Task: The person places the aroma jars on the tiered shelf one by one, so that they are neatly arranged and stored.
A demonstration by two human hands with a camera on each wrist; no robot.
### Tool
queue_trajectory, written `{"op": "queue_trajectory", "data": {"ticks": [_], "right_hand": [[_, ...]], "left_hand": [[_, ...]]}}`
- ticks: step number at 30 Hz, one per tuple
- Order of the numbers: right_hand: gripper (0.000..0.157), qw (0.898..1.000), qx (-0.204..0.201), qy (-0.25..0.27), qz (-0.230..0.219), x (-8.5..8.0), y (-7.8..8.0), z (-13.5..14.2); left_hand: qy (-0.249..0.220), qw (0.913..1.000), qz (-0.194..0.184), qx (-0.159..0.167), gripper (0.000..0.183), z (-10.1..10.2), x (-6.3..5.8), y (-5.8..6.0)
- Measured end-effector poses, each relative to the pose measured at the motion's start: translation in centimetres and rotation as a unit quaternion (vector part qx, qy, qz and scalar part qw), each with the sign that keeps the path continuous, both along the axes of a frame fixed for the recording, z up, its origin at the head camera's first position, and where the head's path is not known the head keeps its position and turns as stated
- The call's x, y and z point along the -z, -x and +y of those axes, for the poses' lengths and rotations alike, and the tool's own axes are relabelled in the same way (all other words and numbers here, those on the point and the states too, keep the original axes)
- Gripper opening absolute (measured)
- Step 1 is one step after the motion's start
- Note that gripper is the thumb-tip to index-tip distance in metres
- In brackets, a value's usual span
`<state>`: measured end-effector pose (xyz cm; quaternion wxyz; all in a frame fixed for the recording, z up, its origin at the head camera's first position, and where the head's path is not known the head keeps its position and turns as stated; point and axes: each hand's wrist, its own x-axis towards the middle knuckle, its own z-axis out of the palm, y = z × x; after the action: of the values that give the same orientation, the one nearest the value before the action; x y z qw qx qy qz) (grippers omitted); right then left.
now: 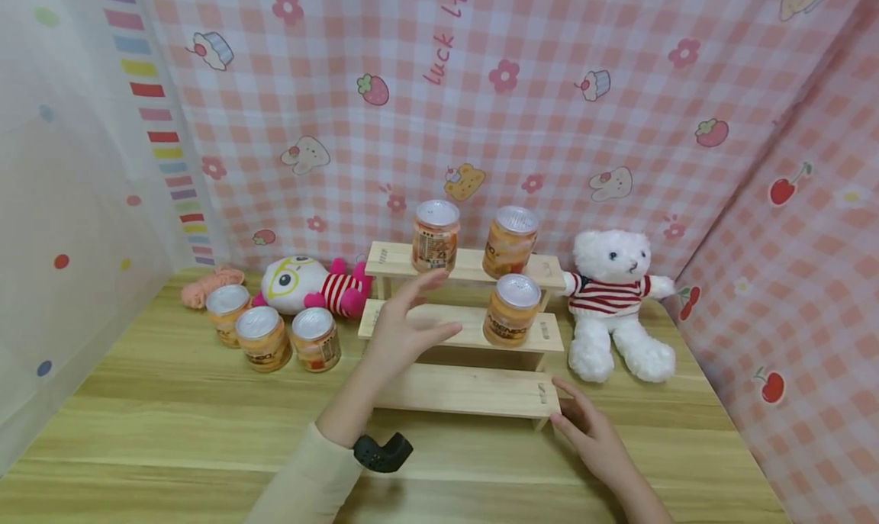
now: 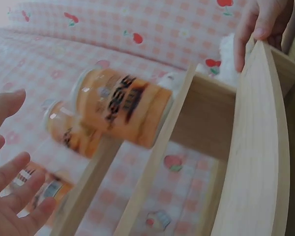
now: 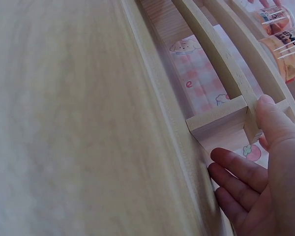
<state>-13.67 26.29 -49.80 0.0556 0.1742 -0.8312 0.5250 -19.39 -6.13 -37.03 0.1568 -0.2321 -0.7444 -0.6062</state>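
A three-tier wooden step shelf [image 1: 453, 389] stands on the table. On its top tier are two orange-labelled cans with silvery lids, a left can [image 1: 436, 238] and a right can [image 1: 510, 243]. Another can [image 1: 512, 310] sits at the right of the middle tier. My left hand [image 1: 405, 329] is raised before the upper tiers, fingers spread and holding nothing; in the left wrist view its fingers [image 2: 19, 187] overlap the left top can. With thumb and forefinger, my right hand [image 1: 594, 432] grips the right end of the bottom tier; its other fingers [image 3: 238, 179] hang below.
Several things flank the shelf. On the left stand three more cans [image 1: 264, 341] before a pink-and-white plush toy [image 1: 295, 284] and a peach-coloured bundle [image 1: 213, 284]. A white teddy bear [image 1: 611, 295] sits on the right. Checked curtains [image 1: 439, 127] enclose the table [image 1: 172, 432].
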Motion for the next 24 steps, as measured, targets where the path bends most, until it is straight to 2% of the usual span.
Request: {"op": "queue_trajectory", "data": {"ticks": [7,17,21,24], "right_hand": [[0.051,1.0,0.001,0.004,-0.001,0.0,0.0,0.0],[0.05,1.0,0.008,-0.002,-0.006,-0.1,0.0,-0.1],[0.05,1.0,0.011,-0.006,-0.01,-0.2,-0.1,-0.1],[0.05,1.0,0.012,-0.008,-0.012,-0.2,-0.1,-0.1]], "left_hand": [[-0.022,0.9988,-0.003,-0.043,0.065,-3.6,0.1,-1.3],[0.014,0.9914,0.017,-0.129,0.066,-8.7,1.0,-2.2],[0.024,0.9871,0.009,-0.158,0.068,-10.6,1.5,-2.5],[0.033,0.9836,-0.005,-0.177,0.068,-11.7,1.3,-3.3]]}}
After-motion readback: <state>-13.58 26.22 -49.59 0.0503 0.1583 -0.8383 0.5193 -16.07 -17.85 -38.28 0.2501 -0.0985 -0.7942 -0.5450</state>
